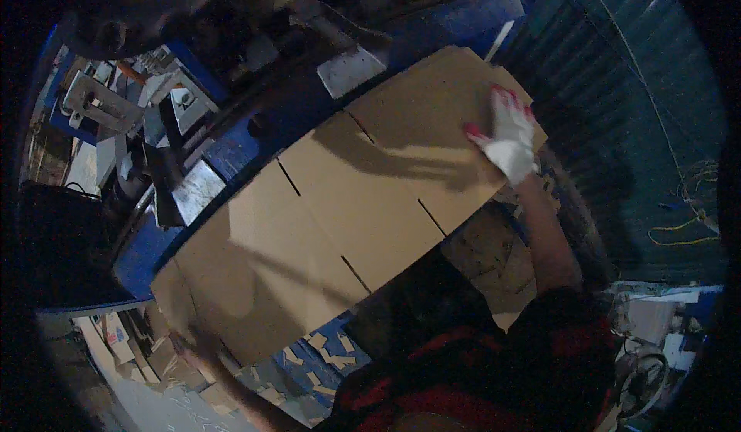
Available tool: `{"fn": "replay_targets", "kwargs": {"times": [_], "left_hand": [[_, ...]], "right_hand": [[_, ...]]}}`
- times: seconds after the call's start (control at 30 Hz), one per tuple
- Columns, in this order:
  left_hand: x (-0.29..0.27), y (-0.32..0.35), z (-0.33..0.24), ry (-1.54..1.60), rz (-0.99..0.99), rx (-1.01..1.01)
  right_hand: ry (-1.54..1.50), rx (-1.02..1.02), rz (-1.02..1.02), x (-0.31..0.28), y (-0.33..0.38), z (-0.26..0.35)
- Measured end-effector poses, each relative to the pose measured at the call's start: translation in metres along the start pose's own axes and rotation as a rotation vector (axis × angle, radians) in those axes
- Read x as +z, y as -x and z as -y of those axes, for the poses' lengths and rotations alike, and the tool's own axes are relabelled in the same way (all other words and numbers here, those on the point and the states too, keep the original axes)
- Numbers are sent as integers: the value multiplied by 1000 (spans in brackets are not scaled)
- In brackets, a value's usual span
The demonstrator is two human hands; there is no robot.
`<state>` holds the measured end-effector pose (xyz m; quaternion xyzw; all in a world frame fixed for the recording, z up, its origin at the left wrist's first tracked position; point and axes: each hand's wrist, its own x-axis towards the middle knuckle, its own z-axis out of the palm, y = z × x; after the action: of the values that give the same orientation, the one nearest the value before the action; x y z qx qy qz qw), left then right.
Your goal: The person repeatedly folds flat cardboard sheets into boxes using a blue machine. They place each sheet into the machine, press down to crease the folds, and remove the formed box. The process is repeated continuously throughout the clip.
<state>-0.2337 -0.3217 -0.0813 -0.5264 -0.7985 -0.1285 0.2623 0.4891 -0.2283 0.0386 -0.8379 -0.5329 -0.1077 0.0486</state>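
Note:
A long flat cardboard blank (332, 208) with several short dark slots and crease lines lies slantwise in front of me, against a blue machine (255, 123). At its far right end, my right hand (511, 142), in a white glove with red fingertips, rests with fingers outstretched on the upper face. My left hand (199, 348) is at the near left edge of the blank. That hand is dim and blurred, and its fingers cannot be made out. Shadows fall across the cardboard.
Metal plates (353, 71) and a bracket (100, 104) sit on the machine, with a large dark wheel (147, 7) at upper left. Cardboard scraps (324, 355) lie below the blank. A green corrugated wall (617, 108) stands at right, near a yellow cord (679, 235).

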Motion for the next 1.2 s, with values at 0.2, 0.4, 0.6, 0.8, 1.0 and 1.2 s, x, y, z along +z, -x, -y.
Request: {"fn": "replay_targets", "kwargs": {"times": [0.2,0.4,0.6,0.8,1.0,1.2], "left_hand": [[-10,49,105,662,767,-446],[-16,42,90,-4,692,-340],[-83,38,61,769,103,-297],[-71,61,-15,1467,290,-789],[-68,85,-19,888,387,-163],[-144,72,-98,825,203,234]], "right_hand": [[-114,331,-52,39,81,-123],[-1440,493,-62,91,78,-182],[-1590,11,-568,-41,91,-91],[-1406,-208,127,-29,158,33],[-182,-1171,-40,-22,182,107],[-251,-1124,-65,-13,175,71]]}}
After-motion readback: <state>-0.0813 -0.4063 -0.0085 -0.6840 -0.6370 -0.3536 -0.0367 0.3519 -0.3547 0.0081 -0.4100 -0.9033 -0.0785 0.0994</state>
